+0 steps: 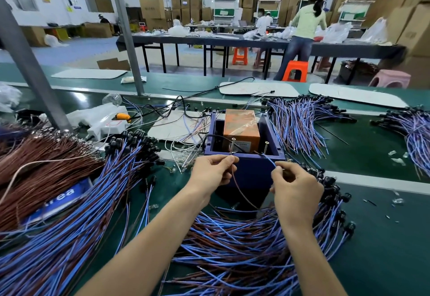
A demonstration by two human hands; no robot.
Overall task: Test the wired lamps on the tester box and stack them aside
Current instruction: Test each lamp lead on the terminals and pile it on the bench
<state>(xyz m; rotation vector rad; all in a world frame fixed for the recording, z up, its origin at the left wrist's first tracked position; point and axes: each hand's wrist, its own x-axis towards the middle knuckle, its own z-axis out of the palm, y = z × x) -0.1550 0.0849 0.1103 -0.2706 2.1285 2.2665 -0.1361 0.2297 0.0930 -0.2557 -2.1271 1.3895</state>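
So the wired lamp [246, 200] being checked is right at the near edge of the blue box [251, 167], held between both hands. The left hand [213, 171] pinches its brown wire [234, 180] between thumb and fingertips and holds the bare end up at the left screw [231, 146] sticking up from the box's near rim. The right hand [295, 185] pinches the blue wire [268, 160] the same way, its tip pointing at the right screw [266, 144]; can't tell if it actually touches. The brown wire loops down in front of the box toward the right hand, and the bulb end is hidden, so no idea whether it's lit.

Inside the box sits an orange block [242, 126] wrapped in clear film, with a black cable [209, 136] running over the left wall.

Just in front of the box, under both forearms, is a big heap of lamps [244, 256] with blue and brown leads. Left of the box there's another heap [111, 193], and further left a bundle of plain brown wires [39, 163]. Behind and right of the box lies a third pile [299, 123], with one more [416, 132] well off to the right. Behind-left of the box is a white power strip [105, 123], and everything sits on a green table [381, 237].
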